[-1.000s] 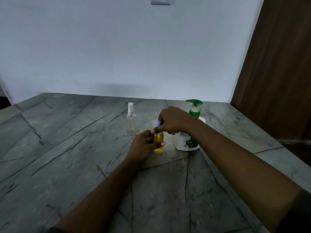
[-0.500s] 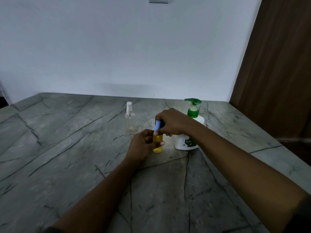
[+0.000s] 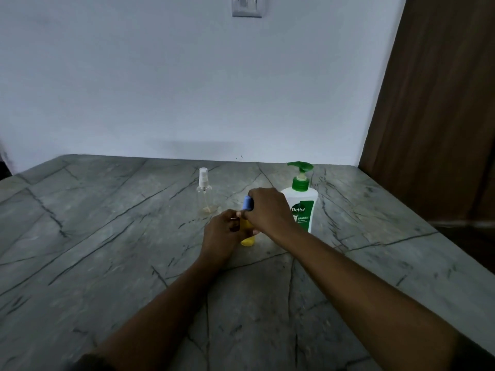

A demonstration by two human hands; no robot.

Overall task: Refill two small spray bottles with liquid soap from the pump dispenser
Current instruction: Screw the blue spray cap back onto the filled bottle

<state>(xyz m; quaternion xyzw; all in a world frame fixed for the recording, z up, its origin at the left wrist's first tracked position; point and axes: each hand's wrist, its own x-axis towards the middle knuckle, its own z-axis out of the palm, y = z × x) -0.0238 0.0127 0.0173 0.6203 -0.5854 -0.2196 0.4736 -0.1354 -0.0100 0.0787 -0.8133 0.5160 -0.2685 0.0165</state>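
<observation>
A small yellow spray bottle [image 3: 248,238] stands on the grey marble table [image 3: 107,236], and my left hand [image 3: 221,236] grips its body. My right hand [image 3: 267,211] grips the bottle's blue cap [image 3: 247,202] from above. A clear spray bottle [image 3: 204,195] with a white nozzle stands upright behind and to the left, apart from both hands. The white pump dispenser [image 3: 302,207] with a green pump head stands just right of my right hand, partly hidden by it.
A white wall runs along the table's far edge, with a switch plate [image 3: 246,6] high up. A brown wooden panel [image 3: 434,103] stands at the right. The table's right edge slants down toward the lower right corner.
The blue cap shows more above my right hand's fingers than a second ago. Both hands stay on the yellow bottle, and the camera has shifted slightly.
</observation>
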